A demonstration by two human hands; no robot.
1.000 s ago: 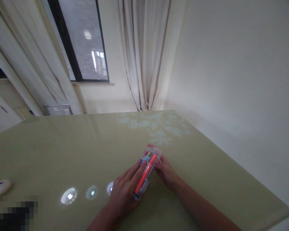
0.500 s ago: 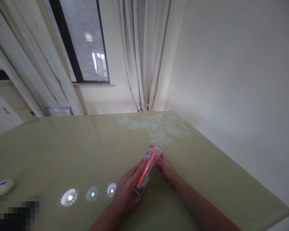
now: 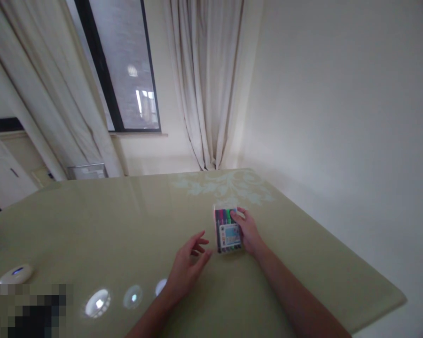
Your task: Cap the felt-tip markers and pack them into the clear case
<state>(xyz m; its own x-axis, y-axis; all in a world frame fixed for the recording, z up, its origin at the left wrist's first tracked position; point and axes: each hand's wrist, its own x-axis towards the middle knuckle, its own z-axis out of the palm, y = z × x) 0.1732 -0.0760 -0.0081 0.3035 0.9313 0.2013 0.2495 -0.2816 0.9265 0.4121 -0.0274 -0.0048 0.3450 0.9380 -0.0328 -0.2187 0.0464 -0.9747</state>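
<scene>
While the right hand point(image 3: 248, 230) rests against the right edge of a clear pack of markers point(image 3: 227, 229), its thumb lies over the top of the pack and its fingers curl along the side, so the hand is closed on the pack and keeps it flat on the green table point(image 3: 91, 225). The pack lies label up, with the coloured markers showing in a row above a pale label, and its long side runs away from the person. The left hand point(image 3: 188, 267) is just to the left of the pack and a little nearer to the person, apart from it, with its fingers loosely spread and slightly bent and nothing in its grasp; the fingertips point toward the pack without touching it. Far to the left of the left hand, near the table's edge, sits a small white oval device point(image 3: 16, 273) with a blue light. Beyond the right hand a pale leaf pattern point(image 3: 229, 188) is printed on the table, and behind that hang cream curtains point(image 3: 211, 84) beside a dark window point(image 3: 127, 65)
</scene>
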